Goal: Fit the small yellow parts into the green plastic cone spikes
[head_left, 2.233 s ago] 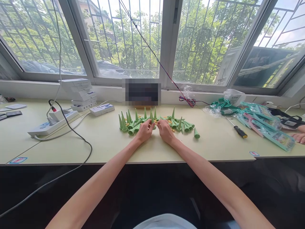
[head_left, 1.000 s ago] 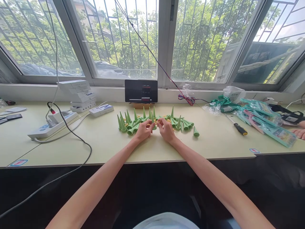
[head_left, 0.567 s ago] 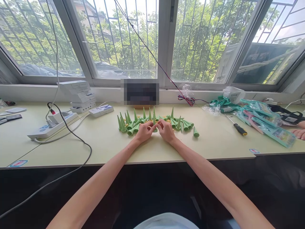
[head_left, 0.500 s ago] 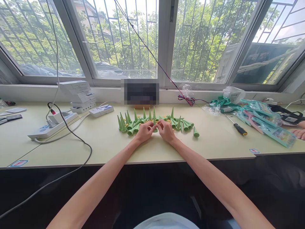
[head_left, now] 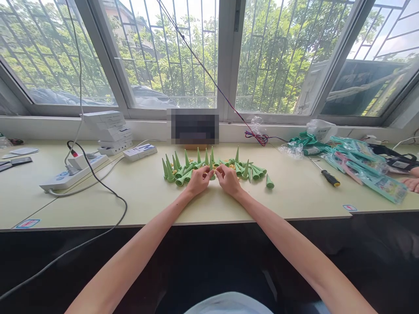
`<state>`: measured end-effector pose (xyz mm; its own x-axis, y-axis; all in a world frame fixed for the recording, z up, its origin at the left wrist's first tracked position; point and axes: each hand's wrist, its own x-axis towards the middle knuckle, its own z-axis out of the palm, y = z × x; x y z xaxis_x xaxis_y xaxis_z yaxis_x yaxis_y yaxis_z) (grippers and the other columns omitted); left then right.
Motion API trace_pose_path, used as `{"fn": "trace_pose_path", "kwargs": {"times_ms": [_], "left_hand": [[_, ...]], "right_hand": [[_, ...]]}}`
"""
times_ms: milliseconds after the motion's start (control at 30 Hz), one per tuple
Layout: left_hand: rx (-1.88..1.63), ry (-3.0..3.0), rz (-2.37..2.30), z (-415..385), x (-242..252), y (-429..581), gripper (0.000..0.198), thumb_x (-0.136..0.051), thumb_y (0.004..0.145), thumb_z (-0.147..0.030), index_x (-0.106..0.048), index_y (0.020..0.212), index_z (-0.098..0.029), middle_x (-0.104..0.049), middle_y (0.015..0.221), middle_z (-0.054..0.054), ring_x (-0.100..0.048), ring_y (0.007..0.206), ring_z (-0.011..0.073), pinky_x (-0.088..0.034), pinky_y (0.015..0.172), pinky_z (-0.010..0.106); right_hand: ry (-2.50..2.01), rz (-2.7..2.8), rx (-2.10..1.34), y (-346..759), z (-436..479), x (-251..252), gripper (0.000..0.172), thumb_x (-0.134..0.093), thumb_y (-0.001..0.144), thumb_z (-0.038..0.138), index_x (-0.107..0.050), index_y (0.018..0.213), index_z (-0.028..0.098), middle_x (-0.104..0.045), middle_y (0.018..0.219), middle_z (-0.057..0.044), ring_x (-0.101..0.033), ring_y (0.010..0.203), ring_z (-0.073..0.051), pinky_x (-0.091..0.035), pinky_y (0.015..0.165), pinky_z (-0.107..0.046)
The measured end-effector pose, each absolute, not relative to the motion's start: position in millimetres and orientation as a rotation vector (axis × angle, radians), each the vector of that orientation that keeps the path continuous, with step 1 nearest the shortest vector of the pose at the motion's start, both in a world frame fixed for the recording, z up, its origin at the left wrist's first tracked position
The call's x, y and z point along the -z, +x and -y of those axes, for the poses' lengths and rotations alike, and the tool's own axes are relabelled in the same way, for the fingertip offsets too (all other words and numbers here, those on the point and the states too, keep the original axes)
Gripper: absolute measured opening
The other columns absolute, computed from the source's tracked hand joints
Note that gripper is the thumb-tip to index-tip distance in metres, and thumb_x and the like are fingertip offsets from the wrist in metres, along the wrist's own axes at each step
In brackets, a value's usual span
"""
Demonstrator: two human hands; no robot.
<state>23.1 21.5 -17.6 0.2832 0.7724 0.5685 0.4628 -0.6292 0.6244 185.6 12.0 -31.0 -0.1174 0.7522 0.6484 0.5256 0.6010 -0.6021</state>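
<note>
Several green plastic cones (head_left: 176,168) stand and lie in a cluster on the pale table (head_left: 137,196), mixed with small yellow bits (head_left: 231,165). My left hand (head_left: 198,181) and my right hand (head_left: 228,180) meet at the front of the cluster, fingers curled and pinched together. Between their fingertips sits a green cone (head_left: 211,171), upright. My left hand pinches it; my right hand's fingertips press something small at it that I cannot make out. One cone (head_left: 269,182) lies apart at the right.
A power strip (head_left: 73,172) with a black cable (head_left: 98,183) lies at the left, beside stacked white boxes (head_left: 109,131). A screwdriver (head_left: 327,176) and bagged packets (head_left: 363,168) lie at the right. Another person's hand (head_left: 411,184) rests at the far right edge.
Both hands have stayed at the front of the cone cluster, with only small finger movements around the upright cone. The view has shifted slightly.
</note>
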Motion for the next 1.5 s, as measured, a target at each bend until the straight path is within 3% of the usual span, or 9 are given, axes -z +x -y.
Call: {"fn": "trace_pose_path", "kwargs": {"times_ms": [200, 467, 1133, 1367, 1500], "left_hand": [[-1.290, 2.245, -1.116, -21.7, 18.3, 22.7, 0.032, -0.052, 0.090, -0.042, -0.047, 0.068, -0.019, -0.056, 0.066, 0.000, -0.051, 0.054, 0.0104, -0.044, 0.054, 0.023], [-1.266, 2.118, -1.102, -16.8, 12.4, 23.3, 0.033, -0.051, 0.091, -0.044, -0.046, 0.070, -0.019, -0.052, 0.063, -0.002, -0.051, 0.046, 0.0093, -0.043, 0.049, 0.023], [-1.246, 1.929, -1.089, -17.4, 10.8, 22.2, 0.036, -0.050, 0.090, -0.050, -0.045, 0.071, -0.020, -0.048, 0.054, -0.004, -0.053, 0.042, 0.0113, -0.040, 0.044, 0.025], [-1.207, 1.782, -0.967, -25.3, 14.6, 22.4, 0.035, -0.053, 0.088, -0.052, -0.047, 0.079, -0.018, -0.064, 0.078, 0.004, -0.058, 0.050, 0.0112, -0.041, 0.038, 0.023], [-1.173, 1.704, -0.938, -23.1, 12.4, 23.1, 0.034, -0.055, 0.087, -0.050, -0.048, 0.083, -0.017, -0.066, 0.086, 0.008, -0.060, 0.054, 0.0110, -0.042, 0.037, 0.022]], "right_hand": [[-1.057, 1.804, -0.279, 185.1, -11.9, 30.7, 0.018, -0.050, 0.092, 0.032, -0.056, 0.080, 0.021, -0.061, 0.068, -0.002, -0.051, 0.058, -0.015, -0.040, 0.060, -0.027], [-1.036, 1.806, -0.259, 184.7, -10.7, 29.6, 0.015, -0.049, 0.091, 0.029, -0.060, 0.086, 0.020, -0.067, 0.082, -0.004, -0.055, 0.063, -0.015, -0.043, 0.064, -0.027], [-0.982, 1.692, -0.298, 184.6, -5.6, 23.2, 0.022, -0.041, 0.098, 0.036, -0.053, 0.087, 0.021, -0.061, 0.073, -0.002, -0.053, 0.061, -0.016, -0.042, 0.064, -0.028], [-1.001, 1.702, -0.287, 185.3, -6.4, 24.4, 0.021, -0.040, 0.098, 0.035, -0.053, 0.088, 0.021, -0.062, 0.074, -0.003, -0.054, 0.063, -0.016, -0.042, 0.065, -0.028], [-0.997, 1.702, -0.288, 185.4, -6.9, 24.4, 0.021, -0.040, 0.097, 0.035, -0.053, 0.088, 0.021, -0.063, 0.076, -0.003, -0.054, 0.063, -0.016, -0.042, 0.064, -0.028]]}}
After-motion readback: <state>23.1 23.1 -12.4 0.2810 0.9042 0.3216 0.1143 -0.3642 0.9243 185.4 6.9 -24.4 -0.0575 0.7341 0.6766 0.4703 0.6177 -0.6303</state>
